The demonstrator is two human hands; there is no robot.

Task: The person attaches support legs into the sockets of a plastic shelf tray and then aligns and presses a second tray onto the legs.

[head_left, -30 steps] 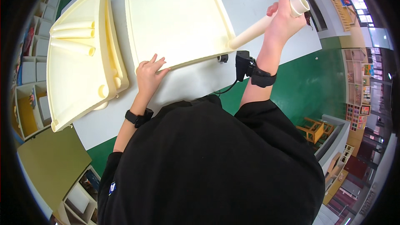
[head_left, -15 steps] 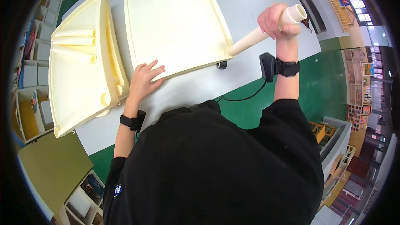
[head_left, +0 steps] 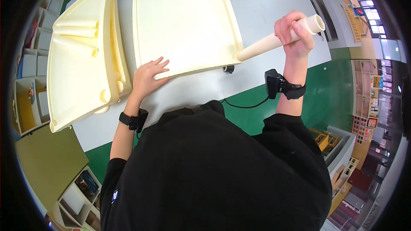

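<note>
A cream plastic tray-like panel [head_left: 188, 25] with a raised rim lies on the table. My left hand [head_left: 150, 77] rests on its near left corner, fingers spread over the surface and thumb along the near edge. At the near right corner, a cream tube [head_left: 261, 47] stands up and leans to the right. My right hand [head_left: 295, 32] is closed round it below its narrower, hollow upper end. How deep the tube's lower end sits in the corner, I cannot tell. Both wrists carry black strapped devices.
Left of the panel, more cream panels [head_left: 72, 85] are stacked, with several short tubes [head_left: 77, 31] lying on top. They overhang the edge of the pale grey table [head_left: 274, 0]. A black cable [head_left: 248, 106] hangs near my right forearm. Shelves [head_left: 28, 102] stand around the green floor.
My right hand and the tube's upper end have moved a little right and nearer, and its fingers have shifted on the tube. My left hand stays on the panel's corner.
</note>
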